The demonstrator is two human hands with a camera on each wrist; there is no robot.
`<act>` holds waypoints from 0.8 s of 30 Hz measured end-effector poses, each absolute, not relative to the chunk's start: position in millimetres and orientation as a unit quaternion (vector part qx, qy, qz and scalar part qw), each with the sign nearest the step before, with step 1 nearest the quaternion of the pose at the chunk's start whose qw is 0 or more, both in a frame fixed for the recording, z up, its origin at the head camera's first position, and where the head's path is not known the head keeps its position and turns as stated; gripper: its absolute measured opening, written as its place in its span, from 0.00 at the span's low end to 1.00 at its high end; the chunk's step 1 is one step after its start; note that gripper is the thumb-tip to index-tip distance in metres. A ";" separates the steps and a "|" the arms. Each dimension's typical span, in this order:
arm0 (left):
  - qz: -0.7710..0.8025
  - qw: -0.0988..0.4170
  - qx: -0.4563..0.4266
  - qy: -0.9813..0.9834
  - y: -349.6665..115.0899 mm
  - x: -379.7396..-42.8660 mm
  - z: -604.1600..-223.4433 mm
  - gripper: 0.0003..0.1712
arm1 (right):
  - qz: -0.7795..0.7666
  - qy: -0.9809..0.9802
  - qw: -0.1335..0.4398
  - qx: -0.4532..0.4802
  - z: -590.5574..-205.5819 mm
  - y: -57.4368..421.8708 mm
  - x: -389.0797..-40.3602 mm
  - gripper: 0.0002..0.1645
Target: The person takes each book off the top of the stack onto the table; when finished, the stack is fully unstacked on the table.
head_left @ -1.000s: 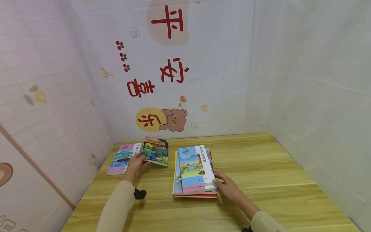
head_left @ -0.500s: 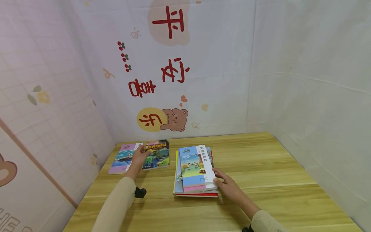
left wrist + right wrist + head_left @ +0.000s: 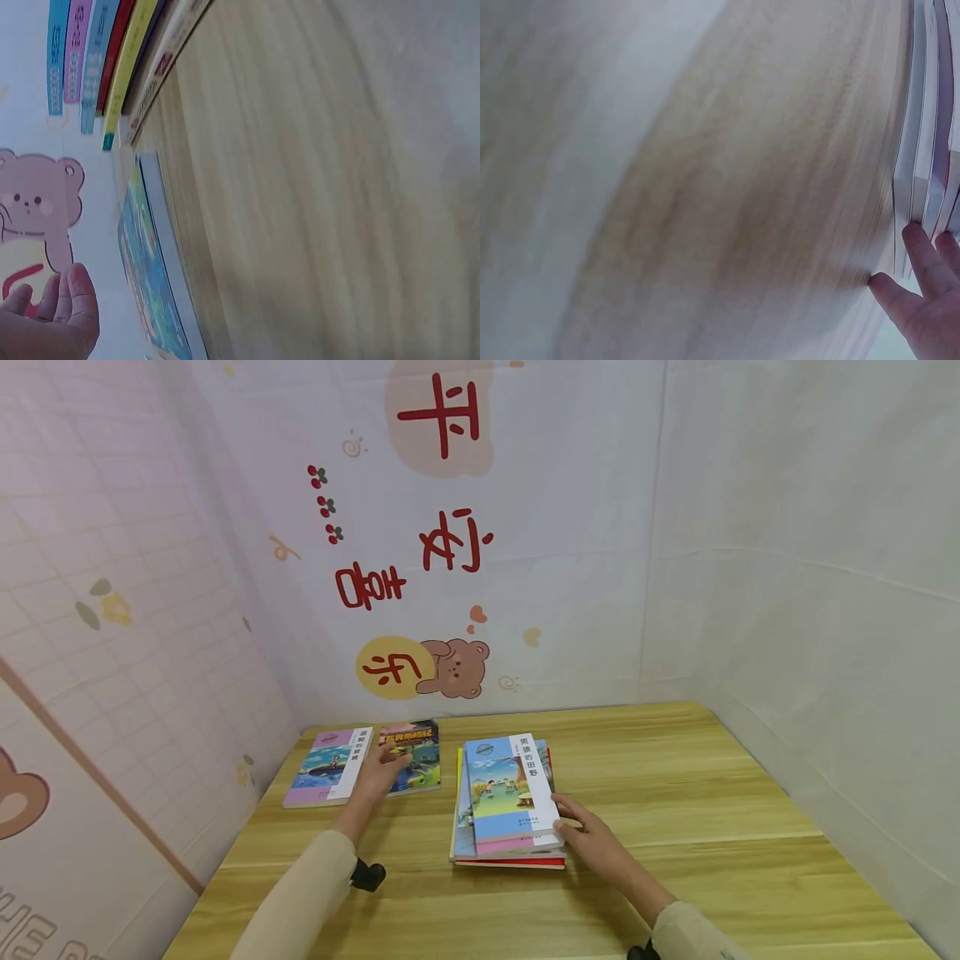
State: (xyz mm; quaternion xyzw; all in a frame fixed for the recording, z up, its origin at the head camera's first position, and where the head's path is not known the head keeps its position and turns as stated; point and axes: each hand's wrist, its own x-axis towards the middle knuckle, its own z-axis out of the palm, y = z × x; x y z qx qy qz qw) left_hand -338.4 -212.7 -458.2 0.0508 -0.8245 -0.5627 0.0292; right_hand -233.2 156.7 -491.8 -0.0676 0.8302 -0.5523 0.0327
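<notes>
In the head view, a dark, colourful picture book (image 3: 426,770) lies flat on the table at the back left. My left hand (image 3: 378,774) hovers over its left side with loosely bent fingers, holding nothing. The left wrist view shows this hand (image 3: 56,319) raised apart from the book (image 3: 154,262). Just left of that book lies a purple-and-white book (image 3: 318,777). A stack of several books stands mid-table, topped by a blue-and-white book (image 3: 495,802). My right hand (image 3: 595,843) touches the stack's right edge, its fingertips (image 3: 915,232) against the book edges in the right wrist view.
The wooden table (image 3: 675,827) backs onto a white printed cloth (image 3: 570,568) with a bear and red characters. More cloth hangs along the left and right sides. The stack's coloured spines (image 3: 120,60) show in the left wrist view.
The dark picture book went from being held, slightly tilted, by my left hand to lying flat on the table. My left hand let go and shifted right over it. My right hand stayed at the stack.
</notes>
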 end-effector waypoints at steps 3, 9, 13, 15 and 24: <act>-0.589 0.020 0.046 -0.806 -204.6 -331.3 -459.3 0.37 | -0.555 0.829 0.030 -0.069 -490.0 156.8 -231.8 0.28; -0.628 -0.003 0.045 -0.777 -184.8 -311.4 -458.9 0.36 | -0.555 0.828 0.020 -0.073 -488.0 156.4 -230.6 0.28; -0.640 -0.012 0.035 -0.767 -170.7 -297.4 -456.3 0.34 | -0.555 0.829 0.020 -0.071 -485.8 155.9 -229.7 0.28; -0.651 -0.021 0.026 -0.759 -164.8 -290.5 -457.0 0.34 | -0.555 0.829 0.019 -0.071 -486.2 155.9 -230.0 0.28; -0.668 -0.062 0.002 -0.742 -146.3 -262.3 -470.1 0.37 | -0.551 0.831 0.017 -0.071 -488.4 156.3 -229.8 0.27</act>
